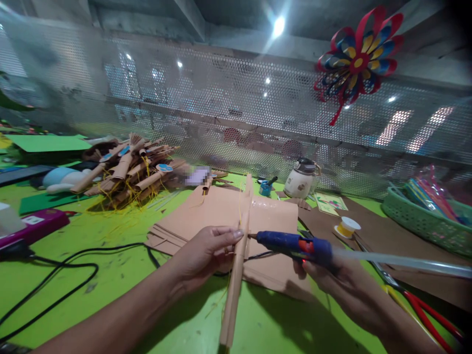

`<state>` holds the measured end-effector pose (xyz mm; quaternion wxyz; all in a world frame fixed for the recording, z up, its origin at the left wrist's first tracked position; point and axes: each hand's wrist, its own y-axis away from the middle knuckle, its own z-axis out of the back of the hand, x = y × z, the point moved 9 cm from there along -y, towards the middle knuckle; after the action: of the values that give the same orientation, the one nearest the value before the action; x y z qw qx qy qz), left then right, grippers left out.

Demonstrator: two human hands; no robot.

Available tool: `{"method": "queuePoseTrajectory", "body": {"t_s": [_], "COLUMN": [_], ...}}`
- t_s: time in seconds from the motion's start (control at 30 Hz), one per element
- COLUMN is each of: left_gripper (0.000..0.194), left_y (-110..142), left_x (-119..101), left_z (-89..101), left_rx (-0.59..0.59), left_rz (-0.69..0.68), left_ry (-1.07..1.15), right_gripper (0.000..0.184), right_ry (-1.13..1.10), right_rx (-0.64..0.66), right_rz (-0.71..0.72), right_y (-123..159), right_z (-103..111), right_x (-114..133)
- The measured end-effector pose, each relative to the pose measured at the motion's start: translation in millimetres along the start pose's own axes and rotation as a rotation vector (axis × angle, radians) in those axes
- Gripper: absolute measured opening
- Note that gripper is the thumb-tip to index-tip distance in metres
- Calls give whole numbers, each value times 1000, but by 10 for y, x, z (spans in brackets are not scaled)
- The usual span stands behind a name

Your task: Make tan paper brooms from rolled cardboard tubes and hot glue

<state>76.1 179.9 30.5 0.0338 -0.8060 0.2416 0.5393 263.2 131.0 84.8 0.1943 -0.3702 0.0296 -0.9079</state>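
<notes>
My left hand [206, 250] is closed round a long rolled brown paper tube [236, 275], holding it nearly upright over the green table. My right hand [332, 280] grips a blue glue gun [295, 244] with a clear glue stick [401, 262] sticking out behind. The gun's nozzle touches the tube just beside my left fingertips. Yellow strands hang along the tube. Under both hands lies a stack of brown paper sheets [273, 216].
A pile of finished paper rolls [129, 169] lies at the back left. Black cables [73, 268] cross the green table [121, 295]. A white jar [300, 182], a yellow thread spool [346, 227], a green basket [424, 221] and red-handled scissors [424, 314] sit to the right. A perforated metal screen [236, 113] stands behind.
</notes>
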Motion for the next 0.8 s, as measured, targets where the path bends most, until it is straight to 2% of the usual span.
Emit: {"method": "queuePoseTrajectory", "body": {"t_s": [0.1,0.2,0.27,0.47,0.53,0.7,0.8], "left_gripper": [26,26,25,22,22,19,20], "left_y": [8,11,8,0,0,-13,-22], "left_x": [3,8,14,39,52,35,4], "left_z": [-33,-33,-19,-19,-24,-9,22], "left_rx": [16,17,8,2,0,-10,-26], "left_rz": [0,2,5,18,21,-35,-85], "left_ry": [2,-3,-5,10,7,13,33], "right_gripper": [40,38,35,16,14,31,35], "right_ry": [27,38,58,218,263,339,352], "right_rx": [-72,-90,-100,-240,-243,-161,-128], "right_rz": [-8,-18,-20,56,77,72,96], "right_y": [-15,-26,-54,-252,-317,-391,-401], "right_z": [58,86,104,186,153,-34,-132], "right_x": [-2,4,8,-54,-133,-366,-446]}}
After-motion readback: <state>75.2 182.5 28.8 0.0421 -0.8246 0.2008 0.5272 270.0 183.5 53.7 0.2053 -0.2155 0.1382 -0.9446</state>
